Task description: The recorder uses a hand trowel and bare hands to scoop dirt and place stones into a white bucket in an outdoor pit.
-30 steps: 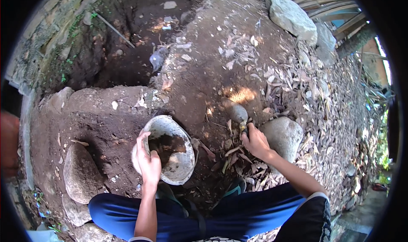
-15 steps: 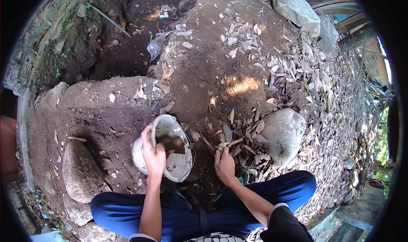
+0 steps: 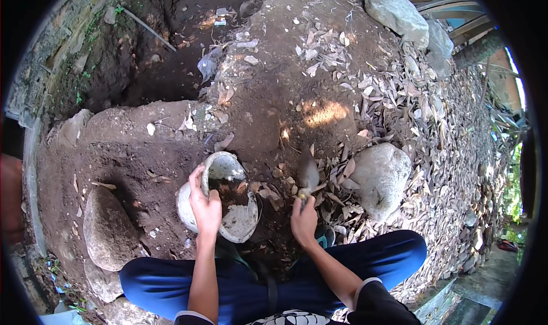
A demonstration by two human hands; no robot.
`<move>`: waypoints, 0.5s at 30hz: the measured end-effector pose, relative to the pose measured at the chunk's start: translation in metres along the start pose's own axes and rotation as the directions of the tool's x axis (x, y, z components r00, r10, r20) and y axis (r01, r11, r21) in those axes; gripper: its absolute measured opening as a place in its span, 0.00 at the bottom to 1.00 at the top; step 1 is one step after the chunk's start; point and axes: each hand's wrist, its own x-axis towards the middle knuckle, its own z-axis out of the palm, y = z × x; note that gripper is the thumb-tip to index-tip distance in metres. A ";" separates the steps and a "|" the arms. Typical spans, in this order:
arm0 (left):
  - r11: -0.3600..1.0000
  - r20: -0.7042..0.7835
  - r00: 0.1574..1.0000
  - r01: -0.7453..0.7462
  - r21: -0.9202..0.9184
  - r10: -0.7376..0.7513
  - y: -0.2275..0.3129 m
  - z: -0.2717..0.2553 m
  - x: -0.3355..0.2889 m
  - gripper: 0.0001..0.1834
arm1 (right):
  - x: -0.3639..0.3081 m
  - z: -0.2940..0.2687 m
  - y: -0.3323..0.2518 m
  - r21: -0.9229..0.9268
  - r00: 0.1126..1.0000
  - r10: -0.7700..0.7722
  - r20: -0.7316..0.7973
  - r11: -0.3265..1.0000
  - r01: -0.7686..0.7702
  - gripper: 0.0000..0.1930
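A dirty, whitish round pot [image 3: 244, 217] leans on its side on the ground in front of me, its mouth facing right. Dark soil [image 3: 233, 194] lies inside it. My left hand [image 3: 206, 210] is closed on its rim, thumb inside and fingers over the upper left edge. Just right of the pot, my right hand [image 3: 304, 219] is wrapped round the handle of a small trowel [image 3: 309, 175]. The grey blade points away from me, close to the soil and dry leaves, and is slightly blurred. Its handle is mostly hidden by my fingers.
A large pale stone [image 3: 381, 179] sits right of the trowel, and a browner stone [image 3: 108, 231] lies left of the pot. Dry leaves [image 3: 434, 159] cover the right side. Beyond a low earth ridge [image 3: 125, 122] is a dug hollow. My bent legs [image 3: 377, 262] flank the work area.
My right hand has shifted slightly right, and the trowel blade shows more broadly. A brown blur at the pot's mouth has gone, leaving the soil inside plainer. My left hand stays on the rim.
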 end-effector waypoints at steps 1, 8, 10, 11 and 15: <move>1.000 -0.010 1.000 0.015 0.007 -0.015 0.001 0.002 0.000 0.36 | 0.000 -0.001 0.008 -0.035 0.995 0.084 0.053 0.996 -0.083 0.19; 0.997 -0.014 1.000 0.000 0.073 0.001 0.001 0.008 -0.001 0.34 | -0.027 0.022 0.010 0.134 0.997 0.009 0.077 0.991 -0.019 0.16; 0.998 -0.003 1.000 -0.019 0.061 0.019 0.001 0.007 0.000 0.34 | -0.040 0.016 0.000 0.202 0.960 -0.104 0.260 0.978 0.051 0.14; 0.998 0.001 0.999 -0.035 0.051 0.035 0.001 0.008 -0.001 0.34 | -0.057 0.024 -0.005 0.148 0.913 -0.208 0.350 0.975 0.166 0.14; 0.999 -0.011 1.000 0.026 -0.025 -0.027 -0.003 0.001 -0.001 0.33 | -0.068 0.019 -0.022 0.231 0.880 -0.330 0.342 0.937 0.262 0.15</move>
